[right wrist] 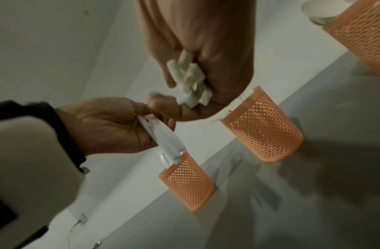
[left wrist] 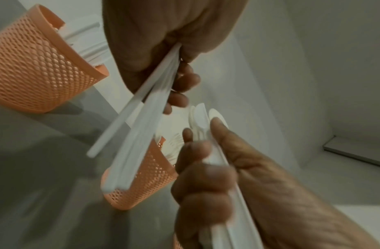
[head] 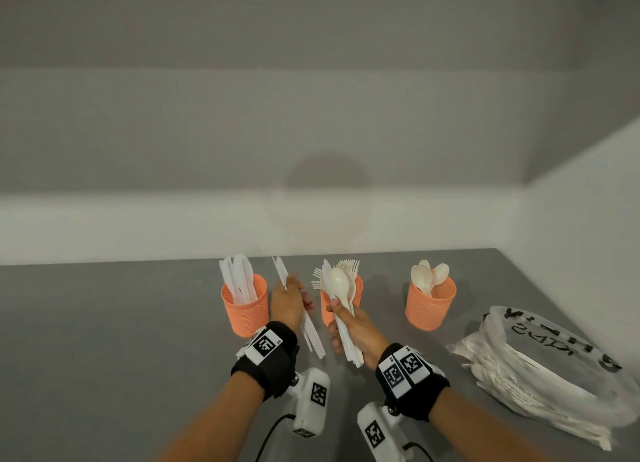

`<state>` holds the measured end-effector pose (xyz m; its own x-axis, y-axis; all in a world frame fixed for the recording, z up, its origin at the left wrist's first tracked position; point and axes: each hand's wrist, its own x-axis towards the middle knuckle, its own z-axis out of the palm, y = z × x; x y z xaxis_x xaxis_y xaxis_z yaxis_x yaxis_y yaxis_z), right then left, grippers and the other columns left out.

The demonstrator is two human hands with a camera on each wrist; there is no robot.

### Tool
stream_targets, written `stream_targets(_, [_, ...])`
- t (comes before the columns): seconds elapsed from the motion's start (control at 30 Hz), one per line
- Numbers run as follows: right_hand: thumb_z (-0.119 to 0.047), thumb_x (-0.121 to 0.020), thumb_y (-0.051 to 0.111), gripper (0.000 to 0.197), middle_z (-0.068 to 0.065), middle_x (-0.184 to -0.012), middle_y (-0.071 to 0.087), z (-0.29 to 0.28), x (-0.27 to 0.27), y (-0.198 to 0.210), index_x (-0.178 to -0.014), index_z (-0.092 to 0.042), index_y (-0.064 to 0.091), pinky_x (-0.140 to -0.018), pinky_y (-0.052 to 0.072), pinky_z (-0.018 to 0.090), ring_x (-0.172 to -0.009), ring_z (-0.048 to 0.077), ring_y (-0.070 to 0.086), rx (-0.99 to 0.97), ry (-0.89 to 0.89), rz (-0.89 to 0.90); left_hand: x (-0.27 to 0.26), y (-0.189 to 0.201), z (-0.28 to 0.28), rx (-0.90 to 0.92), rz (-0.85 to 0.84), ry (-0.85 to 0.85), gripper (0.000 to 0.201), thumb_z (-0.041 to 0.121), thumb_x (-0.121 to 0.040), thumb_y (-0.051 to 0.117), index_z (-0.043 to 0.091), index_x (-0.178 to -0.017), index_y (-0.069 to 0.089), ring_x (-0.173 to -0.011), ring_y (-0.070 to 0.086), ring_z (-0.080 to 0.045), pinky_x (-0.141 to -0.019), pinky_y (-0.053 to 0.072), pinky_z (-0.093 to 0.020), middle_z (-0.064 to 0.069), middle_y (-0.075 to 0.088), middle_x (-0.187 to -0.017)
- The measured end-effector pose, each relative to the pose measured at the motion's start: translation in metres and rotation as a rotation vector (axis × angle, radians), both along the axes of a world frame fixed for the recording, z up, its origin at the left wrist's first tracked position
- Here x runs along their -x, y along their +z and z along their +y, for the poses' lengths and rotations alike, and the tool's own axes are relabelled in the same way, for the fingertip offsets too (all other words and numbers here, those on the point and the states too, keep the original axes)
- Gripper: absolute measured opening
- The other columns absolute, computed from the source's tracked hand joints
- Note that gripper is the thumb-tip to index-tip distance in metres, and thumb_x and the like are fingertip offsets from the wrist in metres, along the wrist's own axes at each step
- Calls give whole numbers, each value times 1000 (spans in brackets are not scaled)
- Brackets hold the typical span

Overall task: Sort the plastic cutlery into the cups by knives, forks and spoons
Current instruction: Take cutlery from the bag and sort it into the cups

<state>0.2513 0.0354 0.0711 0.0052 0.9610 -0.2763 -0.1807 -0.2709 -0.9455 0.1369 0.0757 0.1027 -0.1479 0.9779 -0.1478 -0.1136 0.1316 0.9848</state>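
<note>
Two arms are reaching out from the bottom edge, each with a black wrist band (head: 266, 356) and a white box strapped under it. Past them, the big grey table (head: 104, 340) is stretching to a pale wall.

On the right side of the table, a clear plastic bag (head: 540, 368) is lying flat. It is holding more white cutlery, but the pieces inside are too blurry to sort out, and the black writing on it is upside down.

Three orange mesh cups are standing in a row near the wall. The left cup (head: 245, 305) is holding white knives. The middle cup (head: 325, 305) is holding forks, and the right hand is hiding most of it. The right cup (head: 430, 304) is holding spoons and is standing well apart from the hands.

The right hand (head: 356, 333) is curling tight around a thick mixed bunch of cutlery (head: 341, 299), in front of the middle cup. A spoon and some forks are sticking up from it; the rest is hard to tell apart.

The left hand (head: 289, 300) is pinching a few knives (head: 304, 314) between thumb and fingers, up in the air between the left and middle cups. In the wrist views, they are looking smeared.
</note>
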Motion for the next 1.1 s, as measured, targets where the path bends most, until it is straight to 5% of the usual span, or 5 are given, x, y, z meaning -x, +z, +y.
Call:
stream_targets(0.27, [-41, -95, 46, 28, 0, -62, 48, 5, 6, 0, -111, -20, 56, -33, 28, 15, -35, 4, 35, -48, 67, -48, -1, -6, -9, 92, 88, -247, 32, 26, -85, 65, 11, -61, 48, -27, 26, -5, -33, 22, -15, 0, 38, -48])
stream_targets(0.57, [-41, -95, 44, 32, 3, -63, 55, 9, 1, 4, -87, -14, 60, -36, 37, 17, -38, 8, 48, -9, 86, -2, 0, -9, -3, 202, -56, -282, 28, 18, -91, 55, 8, -65, 52, -29, 32, -4, -33, 27, -14, 5, 40, -36])
stream_targets(0.73, [-31, -96, 49, 27, 3, -64, 60, 17, -3, 5, -112, -12, 59, -46, 48, 24, -51, 14, 58, 3, 67, -12, 2, -1, 7, 115, -46, -113, 28, 12, -95, 40, 5, -70, 51, -30, 36, -6, -34, 31, -16, -1, 52, -50])
stream_targets(0.87, [-30, -93, 53, 21, 0, -52, 44, 20, -3, 11, -81, -13, 53, -34, 33, 16, -33, 7, 38, 71, 44, 13, 10, 10, 21, 166, -102, -23, 31, 18, -96, 45, 12, -65, 45, -42, 40, -12, -44, 37, -21, -1, 37, -57])
stream_targets(1.1, [-24, -96, 47, 26, -4, -50, 46, 25, -4, 18, -121, -19, 52, -37, 37, 16, -38, 7, 42, 62, 189, 90, 17, 18, 29, 50, -125, -18, 20, 26, -97, 45, 8, -100, 53, -40, 34, -10, -36, 37, -19, 0, 31, -58])
